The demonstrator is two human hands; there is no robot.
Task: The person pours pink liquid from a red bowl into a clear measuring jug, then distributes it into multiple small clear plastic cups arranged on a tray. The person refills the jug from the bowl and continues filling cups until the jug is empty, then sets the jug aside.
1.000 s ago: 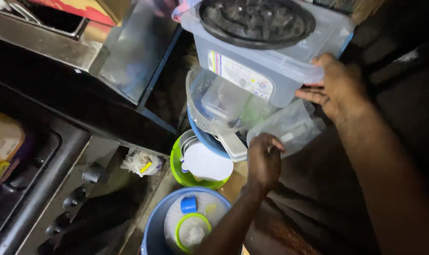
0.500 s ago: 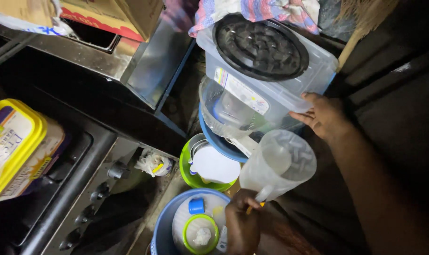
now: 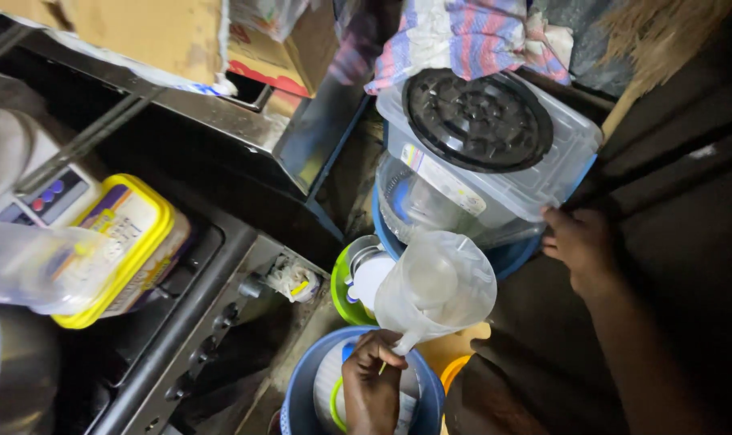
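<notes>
1. Clear plastic jug [image 3: 437, 288]: translucent, with handle, tilted mouth-up toward the camera. It was held in the air above the green bowl [image 3: 343, 288] and the blue bucket [image 3: 301, 403], just below the clear storage tub [image 3: 495, 161].
2. Left hand [image 3: 372, 385]: its grip was clenched around the jug's handle, low in the frame and over the blue bucket.
3. Right hand [image 3: 579, 246]: fingers lay against the lower right corner of the clear storage tub. Whether that grip was closed on the rim or only pressing could not be told.
4. Clear storage tub: lidded, carrying a round black lid [image 3: 477, 119], with a striped cloth [image 3: 463, 36] behind it; it sat on stacked clear and blue containers.
5. Blue bucket: held white lidded items and a green-rimmed lid.
6. Yellow-rimmed tub [image 3: 124, 242]: lay on the dark stove [image 3: 189, 322] at left.
7. Step in hand, as judged: the jug was lifted free of the stack while the right hand steadied the tub.
8. Next move, as judged: it called for a steady hold on the tub and a firm handle grasp while carrying the jug clear.
</notes>
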